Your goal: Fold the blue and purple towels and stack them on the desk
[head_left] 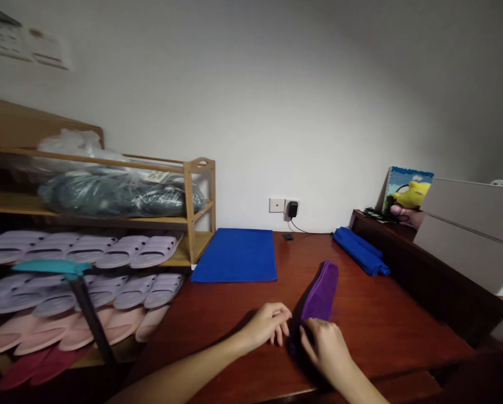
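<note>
A long, narrow folded purple cloth [321,296] lies on the reddish-brown wooden table [373,331], its far end pointing away from me. My right hand [325,342] is closed over its near end, and the fingers partly hide that part. Just left of the cloth is my left hand [272,324], palm down with loosely bent, slightly parted fingers. Nothing shows in it, and its fingertips come close to the cloth's near end; whether they touch cannot be made out. Farther back, a flat blue cloth [238,255] is spread at the table's left rear.
A folded blue cloth [361,251] lies at the right rear beside a dark raised ledge [386,238] with white boxes [466,235]. At left, a wooden rack [200,213] holds several slippers [154,251] and a plastic-wrapped bundle [120,193]. A black plug [292,209] sits in the wall.
</note>
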